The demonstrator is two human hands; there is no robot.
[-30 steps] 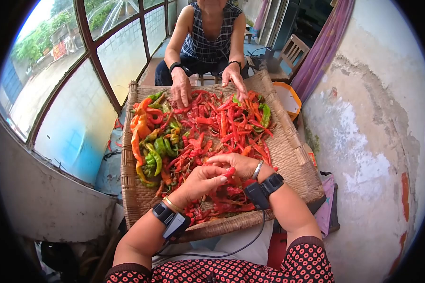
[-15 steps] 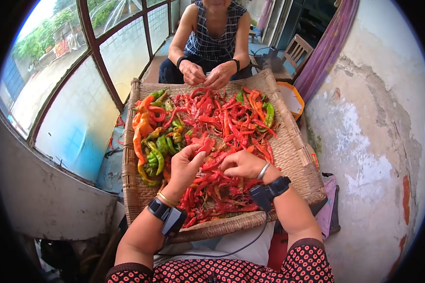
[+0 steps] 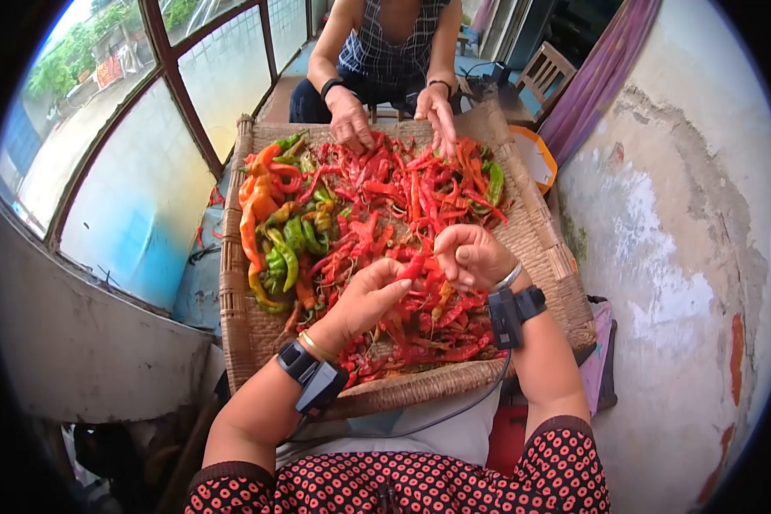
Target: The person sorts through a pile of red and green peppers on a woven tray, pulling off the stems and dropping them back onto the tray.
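My left hand (image 3: pixel 370 298) pinches a red chili pepper (image 3: pixel 412 266) between thumb and fingers above the woven tray (image 3: pixel 535 248). Close to its right, my right hand (image 3: pixel 475 257) is closed with the fingertips bent together; whatever they grip is too small to make out. Beneath both hands lies a heap of red chili peppers (image 3: pixel 377 341), some wrinkled. Green peppers (image 3: pixel 293 244) and orange peppers (image 3: pixel 255 208) are grouped along the tray's left side, and a few green ones lie at the far right.
Across the tray a person (image 3: pixel 394 51) sits with both hands over the far peppers. A window (image 3: pixel 137 197) runs along the left, a rough wall (image 3: pixel 660 283) along the right. A wooden chair (image 3: pixel 544 79) and an orange-rimmed box (image 3: pixel 535 158) stand behind. A cable (image 3: pixel 454 420) hangs near my lap.
Both my hands have moved right, and the right one has also risen away from the heap. The other person's hands have parted and lowered toward the peppers.
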